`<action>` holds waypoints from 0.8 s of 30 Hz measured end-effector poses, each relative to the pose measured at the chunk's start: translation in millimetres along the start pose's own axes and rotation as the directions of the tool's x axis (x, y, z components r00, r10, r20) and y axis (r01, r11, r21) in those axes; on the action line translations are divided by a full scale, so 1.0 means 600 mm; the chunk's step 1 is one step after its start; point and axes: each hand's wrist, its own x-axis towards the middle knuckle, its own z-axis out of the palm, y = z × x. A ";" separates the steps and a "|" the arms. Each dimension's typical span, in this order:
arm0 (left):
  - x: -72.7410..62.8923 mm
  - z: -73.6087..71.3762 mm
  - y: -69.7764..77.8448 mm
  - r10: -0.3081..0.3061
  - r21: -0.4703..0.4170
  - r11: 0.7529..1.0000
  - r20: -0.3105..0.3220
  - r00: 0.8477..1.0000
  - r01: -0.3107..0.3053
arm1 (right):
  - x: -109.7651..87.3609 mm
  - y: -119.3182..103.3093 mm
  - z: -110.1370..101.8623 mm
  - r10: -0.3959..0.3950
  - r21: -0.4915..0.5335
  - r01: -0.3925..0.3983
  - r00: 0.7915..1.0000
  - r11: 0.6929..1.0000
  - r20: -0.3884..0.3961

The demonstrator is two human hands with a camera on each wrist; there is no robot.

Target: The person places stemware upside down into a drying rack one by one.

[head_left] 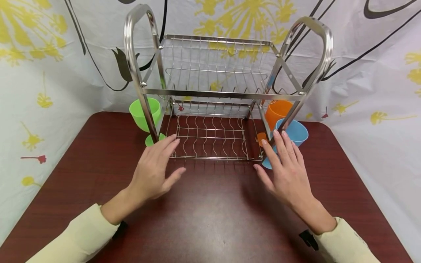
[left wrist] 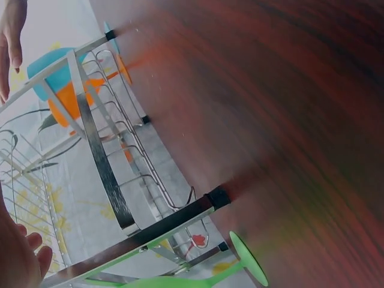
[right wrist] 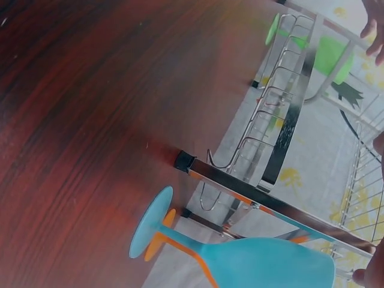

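A two-tier metal dish rack stands upright at the back of the table. My left hand, fingers extended and thumb apart, hovers in front of the rack's left post. Opposite it, my right hand spreads its fingers by the right post. Neither holds anything; whether fingertips touch the posts, I cannot tell. A green plastic goblet stands left of the rack. On the right are a blue goblet and an orange goblet behind it; my right hand hides part of the blue one.
The dark red wood-grain table has rounded back corners. Behind and beside it hangs a white cloth with a flower print. Black feet cap the rack's legs on the tabletop.
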 end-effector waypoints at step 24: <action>0.009 -0.009 -0.013 -0.086 -0.022 0.996 -0.240 0.967 0.083 | -0.007 0.019 -0.004 0.254 0.017 -0.254 0.966 0.967 -0.052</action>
